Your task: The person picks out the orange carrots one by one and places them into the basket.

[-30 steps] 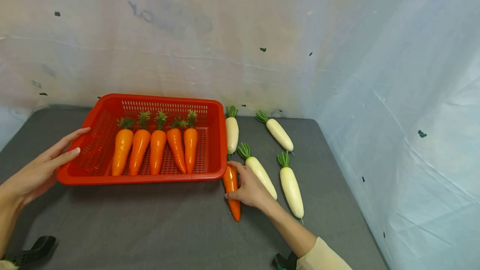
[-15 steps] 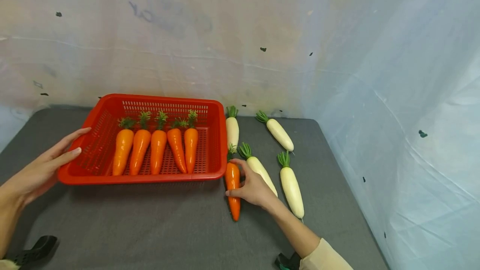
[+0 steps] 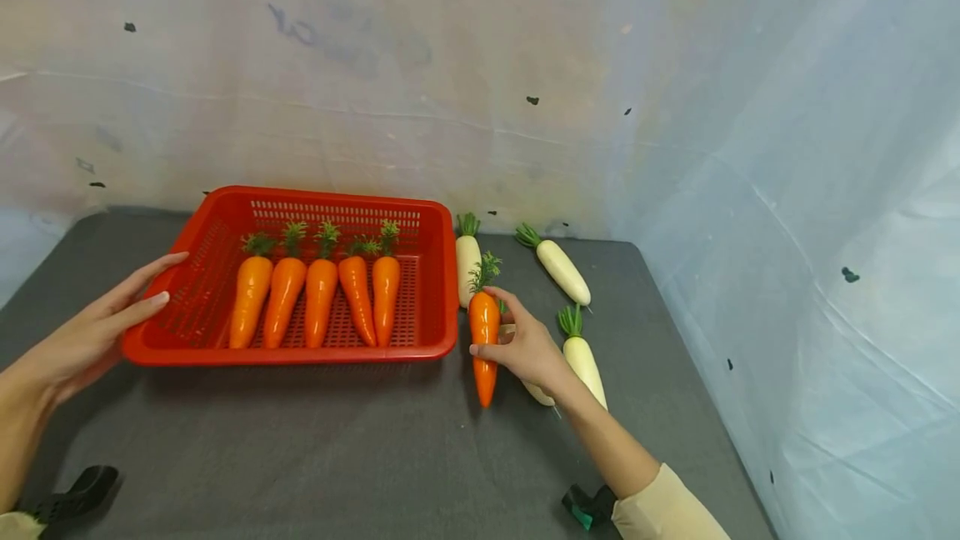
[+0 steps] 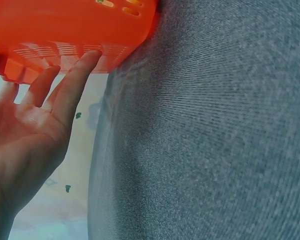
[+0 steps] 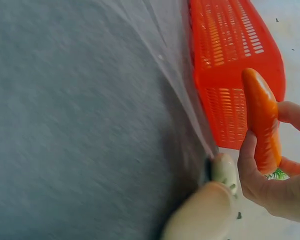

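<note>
My right hand (image 3: 536,350) pinches an orange carrot (image 3: 484,315) between thumb and fingers, its green top pointing away and its tip towards me. The right wrist view shows this carrot (image 5: 261,117) held up off the grey cloth. Beside the hand stands a red plastic basket (image 3: 300,357), where several carrots (image 3: 321,298) lie side by side, green tops to the back. At the basket's left end my left hand (image 3: 90,340) touches the rim with fingers extended. In the left wrist view, those fingers (image 4: 72,90) reach straight to the basket's outer wall.
Right of the basket, white radishes lie on the grey cloth (image 3: 337,457): one by the basket's side (image 3: 467,265), another radish (image 3: 562,271) at the back, a third radish (image 3: 585,365) nearer me. One more is partly hidden behind my right hand. A plastic sheet (image 3: 375,65) hangs behind.
My right hand has lifted the carrot off the cloth beside the basket and carried it slightly right and away from me. The left hand stays at the basket's left end.
</note>
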A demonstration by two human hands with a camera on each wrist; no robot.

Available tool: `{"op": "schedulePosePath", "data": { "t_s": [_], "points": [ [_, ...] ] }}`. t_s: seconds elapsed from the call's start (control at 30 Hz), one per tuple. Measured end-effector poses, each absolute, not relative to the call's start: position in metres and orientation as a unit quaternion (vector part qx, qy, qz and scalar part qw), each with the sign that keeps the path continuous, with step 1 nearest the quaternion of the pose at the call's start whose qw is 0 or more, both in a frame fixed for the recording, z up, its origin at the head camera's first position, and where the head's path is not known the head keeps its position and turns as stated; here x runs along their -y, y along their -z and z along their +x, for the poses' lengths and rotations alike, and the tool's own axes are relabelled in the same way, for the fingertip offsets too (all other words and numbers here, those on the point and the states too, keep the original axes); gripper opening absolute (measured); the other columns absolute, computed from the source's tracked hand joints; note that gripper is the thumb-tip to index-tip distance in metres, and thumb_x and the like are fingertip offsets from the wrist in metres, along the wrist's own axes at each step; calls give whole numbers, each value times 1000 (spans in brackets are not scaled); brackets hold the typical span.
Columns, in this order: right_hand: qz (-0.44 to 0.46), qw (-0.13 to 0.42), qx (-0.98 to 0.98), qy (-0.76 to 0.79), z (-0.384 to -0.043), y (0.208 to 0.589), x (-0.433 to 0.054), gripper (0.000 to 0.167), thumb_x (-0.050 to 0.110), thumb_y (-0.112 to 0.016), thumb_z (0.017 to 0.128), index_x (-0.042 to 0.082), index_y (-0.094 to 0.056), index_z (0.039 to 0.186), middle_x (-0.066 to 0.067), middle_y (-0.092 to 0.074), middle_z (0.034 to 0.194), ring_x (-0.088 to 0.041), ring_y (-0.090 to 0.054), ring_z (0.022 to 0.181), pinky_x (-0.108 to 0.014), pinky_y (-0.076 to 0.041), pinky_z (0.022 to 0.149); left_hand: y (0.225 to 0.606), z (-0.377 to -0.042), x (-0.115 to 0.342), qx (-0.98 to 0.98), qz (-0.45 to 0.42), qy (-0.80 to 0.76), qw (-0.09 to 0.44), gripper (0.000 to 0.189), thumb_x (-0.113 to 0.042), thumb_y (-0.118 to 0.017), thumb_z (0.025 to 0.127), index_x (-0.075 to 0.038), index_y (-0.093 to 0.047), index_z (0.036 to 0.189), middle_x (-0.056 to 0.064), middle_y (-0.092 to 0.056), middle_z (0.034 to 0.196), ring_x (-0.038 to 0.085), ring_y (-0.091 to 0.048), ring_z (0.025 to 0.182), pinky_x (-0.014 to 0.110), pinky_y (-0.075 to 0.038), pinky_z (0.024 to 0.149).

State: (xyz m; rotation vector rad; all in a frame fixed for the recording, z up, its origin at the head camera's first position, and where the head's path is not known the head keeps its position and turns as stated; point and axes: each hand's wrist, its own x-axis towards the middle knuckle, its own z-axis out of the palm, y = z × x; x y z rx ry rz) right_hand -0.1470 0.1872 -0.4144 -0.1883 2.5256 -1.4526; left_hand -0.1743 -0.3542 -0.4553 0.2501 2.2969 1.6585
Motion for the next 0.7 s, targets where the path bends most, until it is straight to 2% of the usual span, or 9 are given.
{"op": "schedulePosePath", "data": {
  "t_s": [0.3,0.43,0.63,0.7],
  "points": [
    [-79,109,-857,497,-163,388,-188,87,21,-84,81,30,-36,153,-17,-54,126,-27,-70,93,-44,-58,74,455,-176,354,-800,86,-573,155,62,-23,-37,109,-43,-4,158,-1,-11,157,-7,-55,103,32,-56,75],
    [-84,112,-864,484,-171,375,-186,88,24,-83,83,31,-33,154,-13,-54,126,-27,-69,96,-43,-56,78,455,-176,354,-796,85,-579,156,62,-23,-37,109,-43,-5,158,-2,-14,155,-5,-56,103,33,-57,76],
    [-101,125,-848,505,-184,363,-179,88,19,-81,84,27,-30,156,-17,-52,126,-26,-70,95,-52,-55,81,453,-174,353,-791,84,-587,154,61,-22,-37,109,-42,-7,158,-3,-19,151,0,-59,103,34,-57,77],
    [-108,128,-850,500,-188,360,-175,89,20,-81,85,27,-29,156,-17,-51,127,-23,-70,94,-49,-56,79,453,-174,353,-793,90,-582,153,61,-21,-36,109,-41,-6,159,-2,-18,152,0,-59,104,34,-57,76]
  ]
}}
